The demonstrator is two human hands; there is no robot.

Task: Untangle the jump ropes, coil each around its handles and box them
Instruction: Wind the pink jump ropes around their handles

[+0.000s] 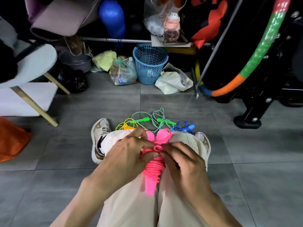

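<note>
The grey tiled floor point(246, 185) fills most of the room in front of the person, who sits on it with knees drawn up in beige trousers point(131, 207) and pale sneakers. At the right stands a black metal frame point(255, 108), and a hoop point(260, 51) in green, orange and red leans against it. At the left there is a white chair point(31, 66) with wooden legs. Against the back clutter a blue plastic basket point(150, 63) stands on the floor, with a clear bag of bottles point(123, 71) just beside it on the left and a cream cloth bag point(173, 81) on the right.

Over the lap, both hands work on the pink jump rope point(153, 167). Its cord is wound in tight coils around the two pink handles, which lie together between the knees. The left hand point(126, 159) and the right hand point(185, 166) both pinch the cord near the top of the coils, fingers curled, thumbs almost meeting.

Past the knees, on the floor between the shoes, lie the other ropes: a green jump rope point(154, 119) loosely spread, a blue jump rope point(185, 126) in a small bundle to the right, and a yellow jump rope point(124, 124) with an orange handle to the left, partly hidden behind the left hand.
</note>
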